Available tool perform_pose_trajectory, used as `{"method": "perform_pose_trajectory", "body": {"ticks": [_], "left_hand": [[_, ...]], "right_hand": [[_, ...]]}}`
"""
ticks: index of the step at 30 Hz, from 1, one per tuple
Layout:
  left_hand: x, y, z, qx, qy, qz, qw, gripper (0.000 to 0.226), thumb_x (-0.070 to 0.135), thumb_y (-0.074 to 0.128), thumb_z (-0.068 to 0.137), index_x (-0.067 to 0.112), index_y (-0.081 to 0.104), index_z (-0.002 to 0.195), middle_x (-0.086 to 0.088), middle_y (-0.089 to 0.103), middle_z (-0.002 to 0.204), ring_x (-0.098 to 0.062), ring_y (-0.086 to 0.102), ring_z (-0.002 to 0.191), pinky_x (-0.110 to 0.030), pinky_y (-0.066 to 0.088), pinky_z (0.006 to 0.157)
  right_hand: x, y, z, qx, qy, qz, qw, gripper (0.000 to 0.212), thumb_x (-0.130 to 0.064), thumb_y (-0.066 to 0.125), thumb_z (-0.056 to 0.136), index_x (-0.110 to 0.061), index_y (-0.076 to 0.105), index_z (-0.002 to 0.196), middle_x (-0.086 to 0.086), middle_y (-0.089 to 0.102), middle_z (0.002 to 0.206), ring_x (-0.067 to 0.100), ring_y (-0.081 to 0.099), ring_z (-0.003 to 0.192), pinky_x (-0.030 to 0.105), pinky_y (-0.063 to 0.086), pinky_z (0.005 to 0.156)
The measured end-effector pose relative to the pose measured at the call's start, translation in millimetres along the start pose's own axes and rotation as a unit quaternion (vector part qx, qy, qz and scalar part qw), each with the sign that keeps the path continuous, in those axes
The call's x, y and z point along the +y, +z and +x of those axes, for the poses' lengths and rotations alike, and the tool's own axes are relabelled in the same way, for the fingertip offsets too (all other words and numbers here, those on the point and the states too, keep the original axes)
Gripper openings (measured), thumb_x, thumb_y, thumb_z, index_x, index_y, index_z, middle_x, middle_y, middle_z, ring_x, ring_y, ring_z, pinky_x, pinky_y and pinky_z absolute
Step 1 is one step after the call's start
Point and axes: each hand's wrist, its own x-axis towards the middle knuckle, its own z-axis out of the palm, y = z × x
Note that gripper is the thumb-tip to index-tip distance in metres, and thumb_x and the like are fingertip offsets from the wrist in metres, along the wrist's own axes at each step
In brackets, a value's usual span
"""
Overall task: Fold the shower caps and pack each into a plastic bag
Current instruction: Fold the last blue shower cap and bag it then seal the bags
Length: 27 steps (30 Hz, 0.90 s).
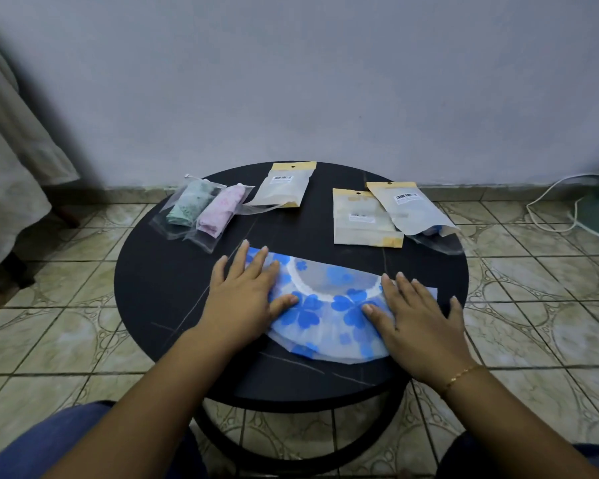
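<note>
Both hands, left (243,296) and right (418,318), are pressing flat-fingered on the half-folded cap (325,307) between them, pinning its crease to the table (159,271).

Bare table (159,288) left; bags (363,217) behind.

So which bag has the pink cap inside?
The clear bag with the pink cap, at the table's far left. Its neighbour further left holds a green cap; the three bags with tan strips look frosted, with no pink inside.

Bare forearms; thin gold bracelet (460,376); blue trousers (42,444), likely denim.
</note>
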Motion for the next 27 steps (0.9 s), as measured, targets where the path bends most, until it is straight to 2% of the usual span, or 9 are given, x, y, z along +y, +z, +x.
{"method": "perform_pose_trajectory", "body": {"ticks": [2, 3, 5, 8, 12, 15, 19, 23, 27], "left_hand": [[14.7, -7.1, -6.8, 0.123, 0.06, -0.037, 0.99, 0.05, 0.05, 0.038, 0.08, 0.025, 0.066, 0.113, 0.0, 0.062, 0.122, -0.02, 0.043, 0.119, -0.036, 0.025, 0.09], [24.0, -8.1, -11.2, 0.17, 0.098, -0.072, 0.978, 0.041, 0.043, 0.044, 0.077, 0.025, 0.07, 0.102, 0.004, 0.066, 0.106, -0.017, 0.049, 0.103, -0.033, 0.03, 0.082], [46.6, -15.6, -24.4, 0.125, 0.164, -0.182, 0.961, 0.031, 0.043, 0.049, 0.08, 0.028, 0.071, 0.097, 0.01, 0.065, 0.091, -0.009, 0.053, 0.085, -0.028, 0.039, 0.074], [66.3, -18.7, -42.9, -0.03, 0.174, -0.253, 0.951, 0.05, 0.067, 0.043, 0.078, 0.034, 0.067, 0.108, 0.012, 0.061, 0.092, -0.002, 0.053, 0.086, -0.019, 0.042, 0.074], [46.4, -13.8, -44.6, -0.046, 0.2, -0.188, 0.961, 0.054, 0.072, 0.041, 0.073, 0.039, 0.068, 0.107, 0.015, 0.058, 0.098, -0.004, 0.055, 0.091, -0.017, 0.037, 0.074], [23.5, -19.9, -45.8, -0.045, 0.195, -0.17, 0.965, 0.051, 0.074, 0.042, 0.073, 0.041, 0.07, 0.099, 0.019, 0.059, 0.097, -0.002, 0.058, 0.09, -0.019, 0.045, 0.073], [0.4, -29.2, -49.4, -0.039, 0.192, -0.15, 0.969, 0.058, 0.084, 0.043, 0.067, 0.039, 0.073, 0.086, 0.021, 0.061, 0.09, -0.001, 0.06, 0.081, -0.028, 0.05, 0.074], [-10.4, -34.4, -55.6, -0.021, 0.173, -0.108, 0.979, 0.07, 0.094, 0.032, 0.059, 0.041, 0.071, 0.083, 0.023, 0.062, 0.091, 0.002, 0.059, 0.08, -0.028, 0.044, 0.078], [-13.7, -32.4, -61.8, -0.025, 0.146, -0.128, 0.981, 0.078, 0.095, 0.034, 0.054, 0.036, 0.072, 0.087, 0.021, 0.057, 0.095, -0.004, 0.058, 0.089, -0.026, 0.042, 0.082]], "right_hand": [[-10.8, 2.4, -9.3, 0.025, 0.031, -0.005, 0.999, 0.075, -0.075, 0.012, 0.084, -0.037, 0.005, 0.148, -0.008, 0.003, 0.158, 0.013, 0.004, 0.143, 0.048, 0.012, 0.11], [-15.7, 3.0, -13.4, 0.034, 0.041, -0.011, 0.999, 0.077, -0.076, 0.013, 0.083, -0.036, 0.008, 0.148, -0.005, 0.007, 0.158, 0.016, 0.008, 0.142, 0.046, 0.016, 0.106], [-22.9, 0.8, -18.8, 0.039, 0.044, -0.026, 0.998, 0.077, -0.075, 0.012, 0.084, -0.034, 0.01, 0.148, -0.002, 0.011, 0.156, 0.02, 0.014, 0.138, 0.044, 0.02, 0.102], [-22.8, -8.6, -20.7, 0.038, 0.013, -0.041, 0.998, 0.063, -0.067, 0.013, 0.09, -0.039, 0.016, 0.146, -0.002, 0.016, 0.155, 0.022, 0.021, 0.134, 0.043, 0.023, 0.099], [-4.8, -23.2, -21.7, -0.018, -0.115, -0.061, 0.991, 0.051, -0.058, 0.027, 0.094, -0.05, 0.015, 0.143, -0.008, 0.013, 0.155, 0.02, 0.021, 0.134, 0.037, 0.025, 0.103], [6.2, -35.9, -28.6, -0.091, -0.18, -0.019, 0.979, 0.067, -0.067, 0.047, 0.082, -0.052, 0.02, 0.141, -0.015, 0.003, 0.156, 0.014, 0.01, 0.138, 0.034, 0.021, 0.108], [8.6, -29.8, -38.1, -0.095, -0.245, -0.035, 0.964, 0.082, -0.066, 0.063, 0.071, -0.054, 0.021, 0.14, -0.023, -0.018, 0.151, 0.003, -0.01, 0.139, 0.035, 0.014, 0.111], [-4.7, -9.7, -43.7, 0.027, -0.339, -0.039, 0.939, 0.057, -0.047, 0.059, 0.06, -0.043, 0.059, 0.117, -0.003, 0.045, 0.143, 0.018, 0.042, 0.13, 0.033, 0.041, 0.084], [-10.8, -2.5, -48.8, 0.083, -0.388, -0.011, 0.918, 0.044, -0.043, 0.052, 0.066, -0.039, 0.066, 0.108, -0.007, 0.059, 0.125, 0.016, 0.046, 0.12, 0.031, 0.042, 0.081]]}}
